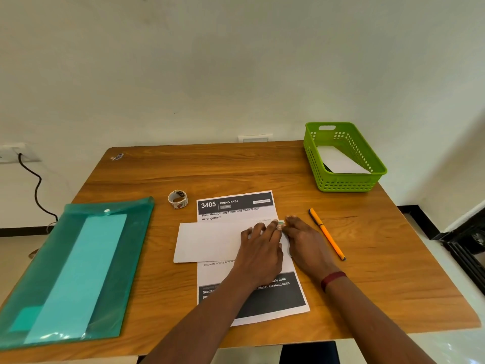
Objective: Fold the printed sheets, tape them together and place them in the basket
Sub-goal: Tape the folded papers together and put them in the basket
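Note:
A printed sheet (236, 206) headed "3405 DINING AREA" lies flat in the middle of the table. Across it lies a folded white sheet (207, 241), blank side up. My left hand (259, 248) rests flat on the folded sheet's right end, fingers straight. My right hand (301, 237) touches the same end from the right; a small piece of tape (280, 224) shows between the fingertips of both hands. A roll of tape (178, 198) stands to the left of the printed sheet. The green basket (341, 182) at the back right holds a folded white paper (338, 160).
A teal plastic folder (73, 271) with paper inside covers the table's left side. An orange pen (326, 233) lies just right of my right hand. A black cable (34, 190) hangs from a wall socket at the left. The wooden table (380, 258) ends near me.

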The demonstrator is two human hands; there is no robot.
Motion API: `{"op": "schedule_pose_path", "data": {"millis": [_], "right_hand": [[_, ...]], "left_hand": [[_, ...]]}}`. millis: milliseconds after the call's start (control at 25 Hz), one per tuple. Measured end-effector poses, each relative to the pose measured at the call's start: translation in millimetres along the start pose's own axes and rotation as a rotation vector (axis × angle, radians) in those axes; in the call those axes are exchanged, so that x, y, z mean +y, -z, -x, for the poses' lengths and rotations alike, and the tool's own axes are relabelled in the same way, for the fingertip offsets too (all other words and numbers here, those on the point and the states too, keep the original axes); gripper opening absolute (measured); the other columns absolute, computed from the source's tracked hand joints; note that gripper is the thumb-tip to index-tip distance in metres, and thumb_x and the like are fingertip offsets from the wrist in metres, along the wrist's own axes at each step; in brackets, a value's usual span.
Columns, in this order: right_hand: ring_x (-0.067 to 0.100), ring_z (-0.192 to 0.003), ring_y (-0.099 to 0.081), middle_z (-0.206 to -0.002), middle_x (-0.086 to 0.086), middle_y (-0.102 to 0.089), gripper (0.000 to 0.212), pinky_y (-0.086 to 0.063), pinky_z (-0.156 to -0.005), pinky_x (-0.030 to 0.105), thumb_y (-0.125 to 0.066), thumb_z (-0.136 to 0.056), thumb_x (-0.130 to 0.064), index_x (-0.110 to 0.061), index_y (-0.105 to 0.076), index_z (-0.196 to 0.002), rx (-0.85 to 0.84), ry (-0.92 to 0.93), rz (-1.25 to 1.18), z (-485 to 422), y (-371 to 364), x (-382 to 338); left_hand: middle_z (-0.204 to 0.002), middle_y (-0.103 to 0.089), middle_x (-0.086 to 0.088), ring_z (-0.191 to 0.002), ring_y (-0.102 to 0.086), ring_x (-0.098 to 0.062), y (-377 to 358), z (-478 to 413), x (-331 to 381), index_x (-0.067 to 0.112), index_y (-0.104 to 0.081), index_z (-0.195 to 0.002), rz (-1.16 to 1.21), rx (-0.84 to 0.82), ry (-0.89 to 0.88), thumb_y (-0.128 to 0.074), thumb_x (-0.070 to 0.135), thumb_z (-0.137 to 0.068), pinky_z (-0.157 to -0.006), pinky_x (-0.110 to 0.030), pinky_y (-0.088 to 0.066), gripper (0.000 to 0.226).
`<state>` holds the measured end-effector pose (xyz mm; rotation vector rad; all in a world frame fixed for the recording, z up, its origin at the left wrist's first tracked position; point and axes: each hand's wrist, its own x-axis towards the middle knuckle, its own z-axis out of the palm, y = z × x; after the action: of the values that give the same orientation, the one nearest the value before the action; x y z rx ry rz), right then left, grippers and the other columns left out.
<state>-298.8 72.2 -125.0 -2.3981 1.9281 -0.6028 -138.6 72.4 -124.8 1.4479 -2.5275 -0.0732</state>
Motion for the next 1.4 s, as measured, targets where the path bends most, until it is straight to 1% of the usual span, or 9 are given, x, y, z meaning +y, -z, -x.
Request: {"op": "schedule_pose_path", "data": {"millis": [280,640,760,840,920,1040,1120,1280,1400], "right_hand": [[0.034,-0.108,-0.066,-0.11,0.019,-0.071,0.034,-0.053,-0.09,0.04,-0.079,-0.073,0.003,-0.002,-0.073,-0.106,0.099,0.079,0.021,6.7,5.5,-7.3],[0.029,-0.093,-0.073,-0.093,0.016,-0.075,0.03,-0.055,-0.085,0.035,-0.086,-0.065,-0.001,-0.001,-0.075,-0.093,0.104,0.146,0.086,9.8,9.3,-13.0],[0.03,-0.09,-0.073,-0.098,0.016,-0.075,0.021,-0.057,-0.079,0.032,-0.079,-0.076,-0.001,-0.003,-0.074,-0.096,0.086,0.018,-0.023,8.9,13.8,-13.2],[0.026,-0.081,-0.071,-0.1,0.013,-0.074,0.017,-0.052,-0.069,0.019,-0.067,-0.088,-0.004,-0.004,-0.072,-0.104,0.127,-0.155,-0.196,8.0,20.1,-14.8],[0.023,-0.077,-0.07,-0.101,0.011,-0.074,0.021,-0.046,-0.067,0.013,-0.064,-0.089,-0.003,-0.005,-0.072,-0.109,0.197,-0.217,-0.282,7.8,24.4,-23.2],[0.02,-0.081,-0.071,-0.102,0.008,-0.075,0.025,-0.05,-0.076,0.021,-0.068,-0.082,0.002,-0.008,-0.074,-0.105,0.237,-0.139,-0.34,10.7,27.2,-56.1],[0.017,-0.086,-0.071,-0.102,0.004,-0.075,0.024,-0.051,-0.081,0.021,-0.071,-0.082,-0.002,-0.011,-0.075,-0.104,0.213,-0.068,-0.367,14.3,23.0,-85.7],[0.015,-0.105,-0.067,-0.117,0.0,-0.071,0.027,-0.047,-0.093,0.024,-0.066,-0.09,-0.022,-0.018,-0.07,-0.117,0.072,-0.013,-0.35,12.7,1.2,-133.6],[0.019,-0.127,-0.055,-0.134,0.002,-0.061,0.036,-0.044,-0.102,0.03,-0.059,-0.095,-0.031,-0.02,-0.062,-0.129,-0.003,0.024,-0.238,5.1,-14.4,-150.3]], "left_hand": [[-0.151,-0.043,-0.003,-0.128,-0.043,-0.027,1.0,1.4,1.2,0.021,-0.047,-0.13,0.028,0.005,0.011,-0.026,0.035,-0.095,-0.1,-0.047,-0.038,0.043],[-0.153,-0.04,-0.002,-0.131,-0.039,-0.027,1.8,2.8,0.9,0.021,-0.045,-0.134,0.076,-0.017,0.012,-0.034,0.033,-0.097,-0.105,-0.047,-0.033,0.04],[-0.154,-0.039,-0.002,-0.132,-0.038,-0.026,3.9,3.2,0.1,0.02,-0.048,-0.133,0.096,-0.015,0.008,-0.034,0.033,-0.099,-0.106,-0.046,-0.032,0.039],[-0.152,-0.041,-0.002,-0.132,-0.038,-0.025,8.7,1.9,-1.9,0.018,-0.05,-0.134,0.156,0.008,0.015,-0.037,0.03,-0.1,-0.106,-0.043,-0.033,0.038],[-0.146,-0.049,-0.003,-0.13,-0.041,-0.024,19.1,1.1,-8.8,0.015,-0.052,-0.135,0.225,0.056,0.017,-0.042,0.024,-0.1,-0.105,-0.04,-0.037,0.038],[-0.133,-0.058,-0.006,-0.124,-0.048,-0.024,37.3,9.8,-38.2,0.013,-0.055,-0.132,0.227,0.155,0.037,-0.05,0.016,-0.095,-0.103,-0.038,-0.04,0.037],[-0.136,-0.056,-0.007,-0.127,-0.047,-0.024,48.5,21.8,-70.6,0.012,-0.053,-0.134,0.171,0.154,0.113,-0.053,0.018,-0.095,-0.108,-0.037,-0.038,0.04],[-0.138,-0.054,-0.006,-0.128,-0.045,-0.024,60.8,44.1,-134.6,0.014,-0.05,-0.136,0.08,0.051,0.262,-0.049,0.029,-0.097,-0.106,-0.039,-0.04,0.042],[-0.144,-0.049,-0.004,-0.131,-0.043,-0.023,61.1,55.7,-159.4,0.018,-0.044,-0.14,0.05,-0.073,0.315,-0.044,0.039,-0.099,-0.106,-0.039,-0.04,0.046]]}}
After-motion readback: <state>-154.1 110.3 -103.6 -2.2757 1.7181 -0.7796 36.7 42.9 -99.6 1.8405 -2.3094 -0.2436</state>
